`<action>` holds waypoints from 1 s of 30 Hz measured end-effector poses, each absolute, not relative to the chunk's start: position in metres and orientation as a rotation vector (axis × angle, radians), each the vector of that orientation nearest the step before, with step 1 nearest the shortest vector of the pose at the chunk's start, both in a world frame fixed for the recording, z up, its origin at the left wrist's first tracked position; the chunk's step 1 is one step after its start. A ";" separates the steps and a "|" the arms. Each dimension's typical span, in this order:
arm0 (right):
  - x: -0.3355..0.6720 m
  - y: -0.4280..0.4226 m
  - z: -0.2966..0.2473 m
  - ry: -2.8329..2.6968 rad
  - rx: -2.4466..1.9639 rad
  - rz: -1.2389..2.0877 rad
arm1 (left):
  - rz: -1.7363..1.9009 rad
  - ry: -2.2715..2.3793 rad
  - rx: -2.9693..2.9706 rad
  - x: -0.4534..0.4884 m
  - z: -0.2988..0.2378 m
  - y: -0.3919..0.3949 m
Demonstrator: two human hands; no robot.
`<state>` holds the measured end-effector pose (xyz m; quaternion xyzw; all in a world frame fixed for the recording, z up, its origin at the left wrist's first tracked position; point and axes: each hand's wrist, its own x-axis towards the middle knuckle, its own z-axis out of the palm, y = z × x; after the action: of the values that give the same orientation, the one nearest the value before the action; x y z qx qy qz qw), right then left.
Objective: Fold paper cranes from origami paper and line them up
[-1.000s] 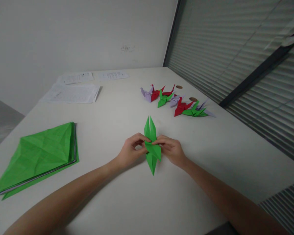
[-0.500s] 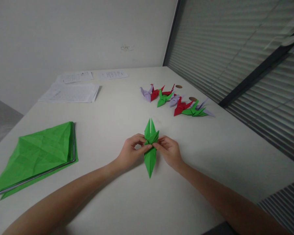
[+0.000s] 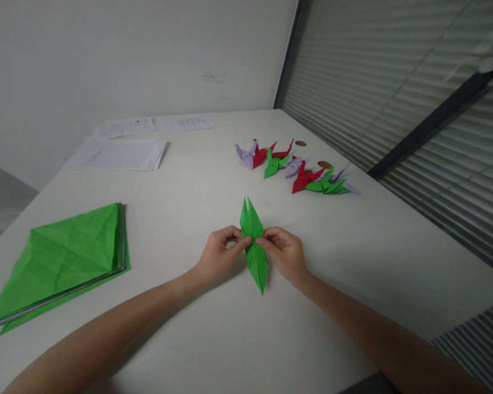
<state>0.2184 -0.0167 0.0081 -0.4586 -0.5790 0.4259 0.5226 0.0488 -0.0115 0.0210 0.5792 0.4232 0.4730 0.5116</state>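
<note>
A folded piece of green origami paper (image 3: 256,261) is held between both hands, just above or on the white table; I cannot tell which. It is long and narrow, with two points at the far end and one point toward me, tilted slightly. My left hand (image 3: 222,249) pinches its left edge near the middle, thumb on top and fingers behind. Opposite it, my right hand (image 3: 285,250) pinches the right edge in the same way. The fingertips beneath the paper are hidden.
On the white table (image 3: 181,339), several red, green and lilac paper cranes (image 3: 306,178) cluster at the back right. A stack of green sheets (image 3: 74,246) lies at the left. Printed papers (image 3: 119,155) rest at the far left. Window blinds (image 3: 394,98) border the right side.
The flap that stuck up across the middle of the green paper now lies flat or out of sight. The paper has turned slightly, its near point shifting right. Both hands stay almost in place.
</note>
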 end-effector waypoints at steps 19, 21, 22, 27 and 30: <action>0.213 -0.015 0.014 -1.184 -1.170 1.107 | 1.196 0.953 1.154 0.056 0.024 -0.017; 0.212 -0.015 0.013 -1.178 -1.170 1.098 | 1.191 0.957 1.157 0.056 0.024 -0.017; 0.212 -0.015 0.013 -1.171 -1.168 1.097 | 1.188 0.957 1.157 0.056 0.024 -0.017; 0.212 -0.014 0.011 -1.117 -1.132 1.118 | 1.155 0.962 1.125 0.056 0.022 -0.014; 0.213 -0.012 0.011 -1.059 -1.078 1.159 | 1.130 0.961 1.095 0.056 0.021 -0.012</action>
<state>0.2134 -0.0119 0.0106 -0.4612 -0.4531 0.4957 0.5798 0.0555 -0.0120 0.0214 0.4734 0.4153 0.4881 0.6043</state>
